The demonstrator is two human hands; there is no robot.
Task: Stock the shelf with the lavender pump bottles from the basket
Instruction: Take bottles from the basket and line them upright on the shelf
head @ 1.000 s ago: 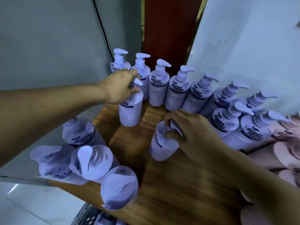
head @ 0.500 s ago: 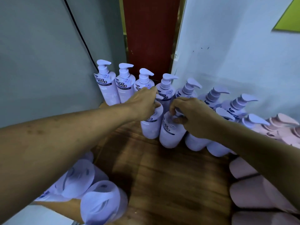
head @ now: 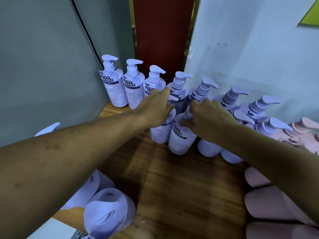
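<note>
Since a second ago, both hands have brought their bottles from the middle of the shelf (head: 181, 187) up to the stocked rows. Over the last half second the left hand (head: 155, 109) has loosened. Its fingers now stretch out straight over the pump of the left front bottle (head: 160, 133), with the thumb lying beside the pump head, so it no longer grips. The right hand (head: 208, 118) curls its fingers round the pump neck of the right front bottle (head: 179, 142), thumb on the shoulder. Both bottles stand upright and touch each other, just in front of the back row (head: 114, 90) of lavender bottles.

To the right, more lavender bottles (head: 276, 125) form a second row. The right forearm crosses over them and hides much of their bodies. Beyond them, pink bottles (head: 269, 202) fill the right edge of the shelf. At the lower left, close to the camera, are further lavender bottles (head: 107, 214), partly covered by the left forearm.

The shelf is dark brown wood with a visible grain. A grey wall (head: 43, 66) closes the left side, with a black cable (head: 86, 31) running down it towards the back row. A red panel (head: 162, 31) stands in the back corner, and a pale blue wall (head: 250, 49) lies to the right, with a yellow-green patch (head: 310, 16) at its top edge.
</note>
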